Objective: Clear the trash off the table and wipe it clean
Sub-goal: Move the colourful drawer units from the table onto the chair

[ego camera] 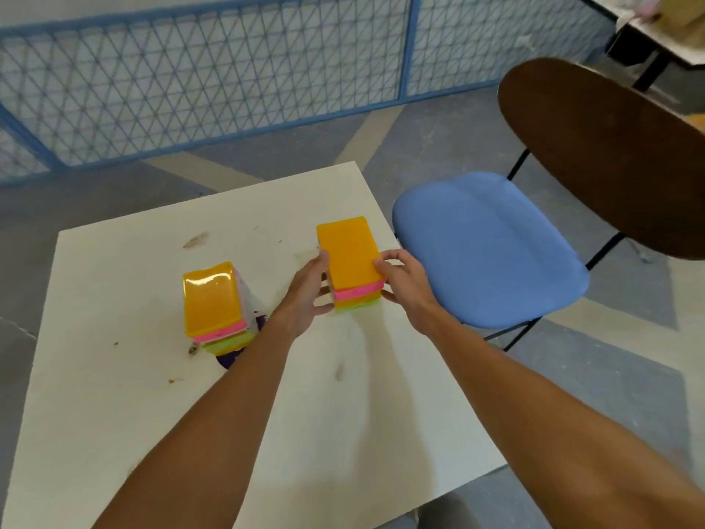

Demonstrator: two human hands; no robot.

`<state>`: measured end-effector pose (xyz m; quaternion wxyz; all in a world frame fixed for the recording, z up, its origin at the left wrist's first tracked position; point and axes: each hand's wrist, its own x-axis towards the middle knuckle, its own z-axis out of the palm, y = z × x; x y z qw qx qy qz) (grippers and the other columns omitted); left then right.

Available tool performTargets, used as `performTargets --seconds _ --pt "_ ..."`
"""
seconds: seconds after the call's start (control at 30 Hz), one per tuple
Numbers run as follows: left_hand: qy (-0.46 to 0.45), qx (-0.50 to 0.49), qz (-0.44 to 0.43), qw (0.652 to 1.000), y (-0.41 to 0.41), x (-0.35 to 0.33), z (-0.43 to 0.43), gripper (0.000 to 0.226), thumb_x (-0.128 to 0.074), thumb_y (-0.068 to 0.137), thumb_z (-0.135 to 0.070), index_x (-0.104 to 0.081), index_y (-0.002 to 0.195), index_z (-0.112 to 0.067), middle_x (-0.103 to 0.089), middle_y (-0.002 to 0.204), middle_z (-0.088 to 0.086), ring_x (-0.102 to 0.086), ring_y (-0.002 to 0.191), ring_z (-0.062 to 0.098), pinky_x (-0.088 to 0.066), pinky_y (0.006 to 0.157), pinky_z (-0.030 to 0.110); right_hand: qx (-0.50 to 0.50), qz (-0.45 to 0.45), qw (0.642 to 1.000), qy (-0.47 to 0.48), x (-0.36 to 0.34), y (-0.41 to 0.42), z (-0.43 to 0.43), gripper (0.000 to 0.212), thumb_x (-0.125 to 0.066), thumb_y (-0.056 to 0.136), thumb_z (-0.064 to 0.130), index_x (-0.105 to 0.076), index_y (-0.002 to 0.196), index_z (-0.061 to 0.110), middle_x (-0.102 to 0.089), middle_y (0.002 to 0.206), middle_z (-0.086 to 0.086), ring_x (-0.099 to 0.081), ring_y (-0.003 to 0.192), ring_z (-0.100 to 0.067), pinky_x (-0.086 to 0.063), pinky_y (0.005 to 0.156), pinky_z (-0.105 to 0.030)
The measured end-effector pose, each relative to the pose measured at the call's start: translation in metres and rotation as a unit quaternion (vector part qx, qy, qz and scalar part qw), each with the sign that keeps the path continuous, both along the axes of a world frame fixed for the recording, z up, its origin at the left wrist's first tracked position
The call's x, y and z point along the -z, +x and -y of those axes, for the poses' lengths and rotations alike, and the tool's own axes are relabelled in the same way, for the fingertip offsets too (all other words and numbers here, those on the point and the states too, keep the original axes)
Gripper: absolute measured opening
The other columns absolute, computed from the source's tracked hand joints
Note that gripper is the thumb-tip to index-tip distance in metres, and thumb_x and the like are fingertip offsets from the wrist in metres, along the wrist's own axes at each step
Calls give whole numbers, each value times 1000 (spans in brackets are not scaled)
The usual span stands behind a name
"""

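Head view: both forearms reach forward over the pale cream surface point(343, 433). Left hand point(311, 290) and right hand point(406, 290) bracket a stack of rectangular plastic trays point(351, 253), orange on top with pink, orange and green layers showing at its near end. The stack is toward the surface's right edge, just beside the blue padded chair seat point(488, 250). Its long axis runs away from the person, the far end angled slightly left.

Fingers point(393, 257) of the right hand curl onto the right long flank. The left hand's fingers curl at the left long flank. It is a two-handed hold, flank to flank, with both hands equally near. Cannot tell whether the base rests on the surface or is just lifted.

A second stack of similar trays point(213, 299), with a glossy orange top, stands well apart to the left on a dark purple object point(229, 358) mostly hidden beneath it. The left hand is the nearer to it.

Brown smears point(195, 239) and small crumbs point(192, 350) mark the surface around the stacks. Judgement: clearing is in hand and wiping is not yet begun; no cloth is in sight. The next move likely carries the held stack sideways, across its short axis, either off the right edge or left toward its twin. Which way cannot be read.
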<state>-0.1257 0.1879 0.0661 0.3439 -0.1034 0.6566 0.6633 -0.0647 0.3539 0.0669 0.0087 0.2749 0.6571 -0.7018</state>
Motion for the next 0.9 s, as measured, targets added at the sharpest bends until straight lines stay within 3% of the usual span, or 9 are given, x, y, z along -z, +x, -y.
performTargets --seconds 0.1,0.23,0.3,0.37,0.47,0.7,0.9 --pt "-16 32 -16 999 -5 -10 -38 46 -40 99 -56 -45 137 -31 -58 134 2 -58 119 25 -44 102 52 37 -12 999 14 -1 2 -31 13 -55 99 29 -60 109 22 -64 110 -1 -63 104 -19 -54 85 -37" --pt "-27 54 -25 998 -11 -14 -97 48 -39 99 -57 -45 139 -31 -57 136 2 -57 120 26 -43 103 54 66 -31 997 15 0 2 -84 16 -57 98 27 -61 112 20 -64 112 -6 -64 101 -22 -57 81 -38" --pt "-28 67 -26 997 -12 -15 -133 49 -37 100 -56 -41 141 -30 -56 137 3 -56 121 27 -44 101 52 75 -33 996 22 0 4 -118 21 -56 98 27 -60 117 18 -64 114 -5 -64 103 -21 -55 77 -31" --pt "-25 83 -27 996 -13 -15 -164 46 -36 101 -55 -40 140 -32 -55 136 2 -57 118 26 -46 95 48 82 -28 996 31 2 5 -149 23 -56 98 28 -61 119 18 -64 115 -3 -63 105 -20 -56 81 -32" --pt "-22 110 -27 993 -16 -8 -217 51 -35 101 -55 -38 145 -30 -56 135 1 -59 114 23 -48 89 43 99 -18 994 31 11 8 -200 22 -56 98 27 -62 118 19 -65 114 -3 -63 107 -21 -55 90 -39" --pt "17 127 -33 991 -18 16 -316 47 -43 101 -49 -45 142 -28 -60 134 1 -61 118 22 -49 100 51 132 -10 990 37 27 5 -290 15 -53 100 23 -66 104 21 -68 102 1 -63 99 -19 -53 90 -42" --pt "38 112 -23 993 -21 33 -371 41 -44 103 -40 -49 141 -25 -63 131 2 -61 118 21 -53 84 35 139 -1 988 64 40 -5 -342 20 -45 102 21 -64 109 25 -65 100 10 -61 98 -13 -51 89 -34"
